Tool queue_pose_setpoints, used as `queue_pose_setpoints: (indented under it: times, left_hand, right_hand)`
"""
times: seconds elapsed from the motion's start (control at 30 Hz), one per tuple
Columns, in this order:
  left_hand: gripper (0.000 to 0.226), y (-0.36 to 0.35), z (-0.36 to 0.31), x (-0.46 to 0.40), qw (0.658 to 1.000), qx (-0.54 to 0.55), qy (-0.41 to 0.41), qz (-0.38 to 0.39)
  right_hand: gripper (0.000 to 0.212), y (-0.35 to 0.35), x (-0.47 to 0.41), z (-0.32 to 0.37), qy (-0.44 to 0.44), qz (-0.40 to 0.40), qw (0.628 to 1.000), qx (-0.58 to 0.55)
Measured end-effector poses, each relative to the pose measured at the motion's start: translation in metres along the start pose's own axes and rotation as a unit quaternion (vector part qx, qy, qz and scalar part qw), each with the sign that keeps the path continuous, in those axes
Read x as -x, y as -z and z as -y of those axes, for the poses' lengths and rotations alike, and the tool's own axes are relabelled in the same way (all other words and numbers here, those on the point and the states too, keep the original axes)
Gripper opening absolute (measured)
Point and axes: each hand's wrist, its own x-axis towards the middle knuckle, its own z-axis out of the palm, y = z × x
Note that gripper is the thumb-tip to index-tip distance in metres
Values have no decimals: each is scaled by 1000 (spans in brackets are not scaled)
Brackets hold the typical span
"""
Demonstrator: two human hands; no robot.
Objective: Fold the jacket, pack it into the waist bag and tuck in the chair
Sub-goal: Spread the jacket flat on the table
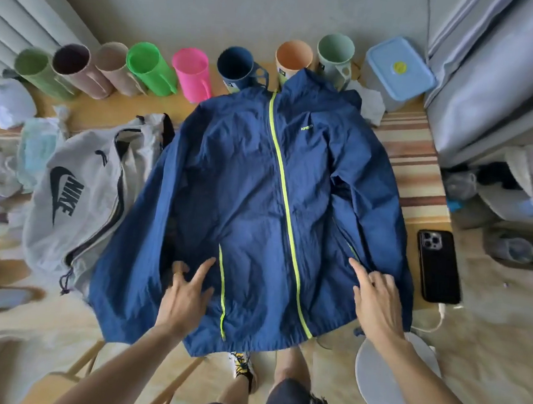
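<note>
A navy jacket (pixel 258 207) with a neon-yellow zip lies spread flat, front up, on the wooden table (pixel 114 109), collar at the far side and both sleeves down along its sides. My left hand (pixel 186 294) rests on the lower left front, fingers spread. Fingers apart, my right hand (pixel 375 301) lies on the lower right front near the sleeve. A light grey Nike waist bag (pixel 79 201), its zip open, lies left of the jacket, partly under the left sleeve. A wooden chair (pixel 89 369) shows at the bottom left, below the table edge.
A row of coloured cups (pixel 192 70) lines the table's far edge, with a blue-lidded container (pixel 397 69) at the right. A black phone (pixel 439 266) lies right of the jacket. Plastic bags (pixel 13 152) crowd the left side. A round white stool (pixel 385 377) stands at the lower right.
</note>
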Motion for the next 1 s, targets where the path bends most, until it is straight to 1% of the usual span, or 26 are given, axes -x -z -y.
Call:
queue_pose_setpoints:
  times: [0.03,0.07,0.13,0.2,0.27,0.3,0.37,0.4,0.43,0.53,0.6,0.67,0.7,0.73,0.8,0.83,0.9,0.97,1.0]
  left_hand:
    - [64,-2,2,2,999,40,-3,-7]
    - [67,-2,3,3,998,55,-4,-12]
    - [72,1,7,7,999,48,1,-16]
    - [67,2,16,14,998,52,23,-31]
    - [55,0,24,22,996,61,40,-48]
    - [52,-2,26,26,996,63,41,-48]
    - [57,-7,24,27,996,63,28,-49]
    - [58,-9,21,26,997,63,20,-46]
    - [55,-9,17,25,997,65,13,-43]
    - [48,-1,13,19,996,60,2,-68]
    - [46,7,16,20,990,93,11,-102]
    - [47,13,26,25,985,109,18,-132]
    - [49,15,33,28,985,104,22,-134]
    - [52,15,40,31,987,94,25,-126]
    - [61,11,52,34,994,59,42,-85]
    - [63,8,55,35,996,45,51,-64]
    - [59,3,53,33,995,45,69,-48]
    - [56,1,46,29,994,55,75,-53]
    - [60,1,43,27,995,54,69,-50]
  right_hand:
    - [62,1,0,2,9,5,1000,-2]
    - [56,3,0,3,10,4,1000,-7]
    - [45,7,9,3,-12,-7,999,-35]
    - [40,10,31,1,-44,-23,996,-81]
    - [42,5,52,-1,-51,-31,991,-116]
    - [47,1,55,-2,-49,-20,991,-123]
    - [58,-3,42,-2,-61,-2,991,-121]
    - [60,-4,31,-1,-79,4,990,-118]
    - [58,-3,21,0,-99,11,988,-116]
    - [36,11,3,2,-121,19,987,-105]
    - [30,25,11,-2,-113,-11,988,-105]
    - [31,35,36,-10,-84,-58,988,-118]
    - [30,37,52,-14,-70,-63,988,-123]
    - [31,35,69,-16,-60,-51,989,-128]
    - [32,21,86,-20,-56,-16,987,-148]
    - [33,11,85,-20,-66,-9,983,-169]
    - [48,-3,64,-13,-88,-15,976,-198]
    - [61,-11,35,-5,-101,-26,982,-160]
    - [60,-12,22,-4,-103,-26,984,-144]
